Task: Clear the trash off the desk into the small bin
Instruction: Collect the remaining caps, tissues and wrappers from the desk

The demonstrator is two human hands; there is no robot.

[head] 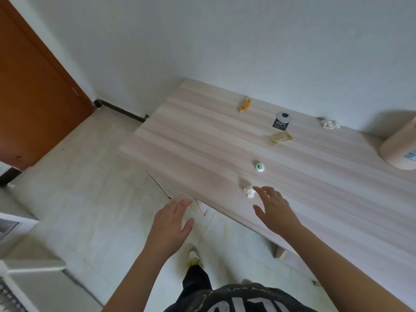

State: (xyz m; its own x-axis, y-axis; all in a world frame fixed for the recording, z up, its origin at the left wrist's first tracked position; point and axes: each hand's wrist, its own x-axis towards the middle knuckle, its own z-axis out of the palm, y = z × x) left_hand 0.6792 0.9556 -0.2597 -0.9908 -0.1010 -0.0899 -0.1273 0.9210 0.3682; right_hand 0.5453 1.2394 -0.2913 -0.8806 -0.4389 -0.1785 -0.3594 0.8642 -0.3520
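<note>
A pale striped wooden desk (202,140) runs along a white wall (225,37), with a brown door (33,91) at the left and light floor tiles (90,176) below. At the desk's far right edge stands a beige cylindrical bin (399,145), partly cut off by the frame. A person stands at the desk's near edge, both bare arms stretched forward, a dark printed shirt (236,300) and one shoe (193,255) visible beneath them.

The left hand (171,221) hangs over the floor just short of the desk corner, fingers spread and empty. The right hand (274,208) reaches over the desk, fingers splayed and holding nothing, its fingertips just beside a small crumpled white tissue (249,191); whether they touch it cannot be told.

Litter is scattered across the desktop. A black tag with a grey disc (281,120) lies near the far edge, a yellowish wrapper (281,138) just in front of it. A second crumpled paper wad (330,124) sits by the wall, between the tag and the bin. An orange wrapper (244,105) lies apart to the left. A white cap (260,167) with a green mark rests between the yellowish wrapper and the tissue.
</note>
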